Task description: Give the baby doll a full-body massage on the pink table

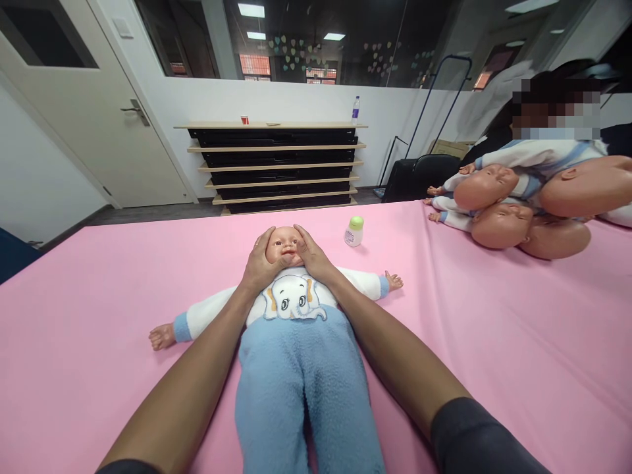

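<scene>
A baby doll [306, 349] lies on its back on the pink cover [123, 276], arms spread to both sides. It wears a white top with an elephant on the chest and blue fleece trousers. Around the left side of its head curves my left hand [261, 263], the thumb resting on the cheek near the mouth. My right hand [315, 253] cups the other side of the head, thumb along the cheek. The doll's eyes and nose show between my thumbs. A small white bottle with a green cap [354, 232] stands to the right of the head.
Several more baby dolls [498, 224] are piled at the right, with a partly blurred person [553, 105] behind them. Beyond the far edge stand stacked folded tables [276, 157] bearing a water bottle [355, 110]. A blue-handled trolley [437, 99] leans nearby; a door [89, 99] is at left.
</scene>
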The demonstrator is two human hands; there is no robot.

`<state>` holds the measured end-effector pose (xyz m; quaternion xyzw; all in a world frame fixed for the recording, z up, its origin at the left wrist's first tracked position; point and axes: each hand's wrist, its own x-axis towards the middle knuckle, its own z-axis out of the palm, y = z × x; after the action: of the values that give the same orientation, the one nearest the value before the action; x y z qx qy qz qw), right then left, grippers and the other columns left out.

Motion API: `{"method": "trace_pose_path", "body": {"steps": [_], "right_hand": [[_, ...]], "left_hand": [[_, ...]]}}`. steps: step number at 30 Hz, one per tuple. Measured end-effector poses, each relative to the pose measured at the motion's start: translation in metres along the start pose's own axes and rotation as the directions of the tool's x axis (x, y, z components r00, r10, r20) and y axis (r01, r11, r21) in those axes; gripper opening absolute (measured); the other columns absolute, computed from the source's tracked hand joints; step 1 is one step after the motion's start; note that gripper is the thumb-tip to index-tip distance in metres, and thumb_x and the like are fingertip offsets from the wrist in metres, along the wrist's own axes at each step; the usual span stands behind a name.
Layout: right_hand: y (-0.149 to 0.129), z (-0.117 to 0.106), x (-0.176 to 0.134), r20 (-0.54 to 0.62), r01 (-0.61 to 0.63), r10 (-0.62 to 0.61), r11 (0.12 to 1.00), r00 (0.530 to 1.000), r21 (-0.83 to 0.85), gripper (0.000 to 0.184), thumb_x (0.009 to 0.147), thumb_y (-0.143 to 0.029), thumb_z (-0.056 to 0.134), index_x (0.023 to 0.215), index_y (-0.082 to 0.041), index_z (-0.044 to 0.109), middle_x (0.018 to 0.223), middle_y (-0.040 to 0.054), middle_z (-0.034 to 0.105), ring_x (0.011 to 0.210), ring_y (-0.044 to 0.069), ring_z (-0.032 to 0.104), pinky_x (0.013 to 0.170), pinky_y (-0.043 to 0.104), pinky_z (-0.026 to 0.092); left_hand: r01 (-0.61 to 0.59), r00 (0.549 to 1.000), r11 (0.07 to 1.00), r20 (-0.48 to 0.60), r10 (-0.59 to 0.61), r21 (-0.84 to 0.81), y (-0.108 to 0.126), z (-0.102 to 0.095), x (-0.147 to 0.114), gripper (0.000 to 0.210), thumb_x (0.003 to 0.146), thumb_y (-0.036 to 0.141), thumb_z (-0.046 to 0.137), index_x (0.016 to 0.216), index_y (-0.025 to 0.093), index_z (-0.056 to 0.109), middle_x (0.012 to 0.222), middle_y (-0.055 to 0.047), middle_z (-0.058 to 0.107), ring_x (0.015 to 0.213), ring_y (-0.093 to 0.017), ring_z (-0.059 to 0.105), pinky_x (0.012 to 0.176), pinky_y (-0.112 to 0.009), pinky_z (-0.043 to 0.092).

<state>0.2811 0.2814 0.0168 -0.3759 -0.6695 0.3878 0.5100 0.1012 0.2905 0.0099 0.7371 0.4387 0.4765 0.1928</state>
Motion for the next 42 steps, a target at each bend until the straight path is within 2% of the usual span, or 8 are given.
{"method": "trace_pose_path", "body": {"steps": [3,8,15,21,28,33,38,42], "right_hand": [[-0.002,-0.001,-0.002,0.012,0.003,-0.003,1.000,1.000,0.012,0.080,0.084,-0.068,0.049,0.149,-0.025,0.030,0.153,0.0048,0.033,0.141,0.022,0.031,0.118,0.038,0.022],[-0.007,-0.004,-0.007,0.070,-0.023,0.019,0.998,0.997,0.064,0.118,0.055,-0.049,0.086,0.151,-0.026,0.021,0.153,0.0062,0.032,0.138,0.027,0.035,0.114,0.041,0.031],[-0.004,-0.009,-0.002,0.094,-0.076,0.058,0.977,0.994,0.198,0.098,0.067,-0.052,0.077,0.149,-0.027,0.028,0.152,0.0016,0.034,0.138,0.024,0.035,0.115,0.040,0.030],[0.004,-0.008,0.003,0.043,-0.099,0.091,0.956,0.995,0.278,0.071,0.084,-0.067,0.050,0.144,-0.030,0.039,0.148,-0.0011,0.041,0.140,0.021,0.033,0.117,0.042,0.026],[-0.010,-0.010,-0.006,0.124,-0.081,0.057,0.978,0.991,0.194,0.114,0.057,-0.046,0.086,0.151,-0.028,0.023,0.151,0.0045,0.035,0.137,0.026,0.038,0.115,0.041,0.029],[-0.012,-0.011,-0.006,0.139,-0.123,0.082,0.942,0.987,0.313,0.107,0.060,-0.040,0.085,0.150,-0.028,0.027,0.151,0.0035,0.037,0.136,0.026,0.040,0.115,0.040,0.031],[0.000,-0.012,0.000,0.230,-0.211,0.091,0.793,0.969,0.572,0.092,0.071,-0.042,0.076,0.148,-0.028,0.029,0.150,0.0052,0.039,0.132,0.024,0.046,0.111,0.043,0.037],[0.004,-0.010,0.002,0.174,-0.198,0.115,0.769,0.978,0.608,0.076,0.079,-0.051,0.067,0.144,-0.027,0.038,0.146,0.0057,0.044,0.132,0.023,0.046,0.112,0.044,0.037]], "left_hand": [[0.007,1.000,1.000,-0.016,-0.007,-0.015,0.001,0.001,-0.001,0.075,0.080,0.056,0.062,0.143,0.022,0.039,0.143,-0.012,0.045,0.132,-0.029,0.043,0.112,-0.048,0.032],[0.025,0.999,0.996,-0.032,-0.028,-0.090,0.000,0.003,-0.001,0.064,0.090,0.058,0.045,0.142,0.021,0.042,0.145,-0.010,0.043,0.136,-0.026,0.039,0.116,-0.045,0.027],[0.052,0.998,0.972,-0.034,-0.061,-0.229,-0.004,0.003,0.001,0.058,0.095,0.056,0.032,0.140,0.023,0.046,0.146,-0.007,0.043,0.137,-0.023,0.037,0.117,-0.041,0.025],[0.024,0.998,0.991,0.059,-0.017,-0.130,0.002,-0.001,-0.002,0.097,0.065,0.054,0.077,0.147,0.025,0.033,0.147,-0.010,0.039,0.135,-0.031,0.038,0.113,-0.046,0.032],[0.039,0.999,0.995,0.013,-0.038,-0.096,-0.001,0.000,-0.001,0.080,0.077,0.057,0.064,0.144,0.024,0.037,0.144,-0.011,0.042,0.133,-0.031,0.040,0.113,-0.049,0.030],[0.047,0.999,0.993,0.015,-0.045,-0.112,-0.005,-0.001,0.001,0.076,0.080,0.057,0.061,0.145,0.023,0.038,0.145,-0.011,0.042,0.135,-0.030,0.039,0.115,-0.048,0.026],[0.160,0.981,0.944,0.152,-0.119,-0.289,0.000,-0.008,0.001,0.100,0.064,0.047,0.079,0.149,0.028,0.030,0.150,-0.009,0.036,0.136,-0.033,0.038,0.112,-0.049,0.033],[0.254,0.962,0.829,0.221,-0.162,-0.499,0.004,-0.009,0.001,0.085,0.077,0.053,0.066,0.149,0.026,0.028,0.151,-0.010,0.035,0.135,-0.031,0.040,0.110,-0.047,0.037]]}}
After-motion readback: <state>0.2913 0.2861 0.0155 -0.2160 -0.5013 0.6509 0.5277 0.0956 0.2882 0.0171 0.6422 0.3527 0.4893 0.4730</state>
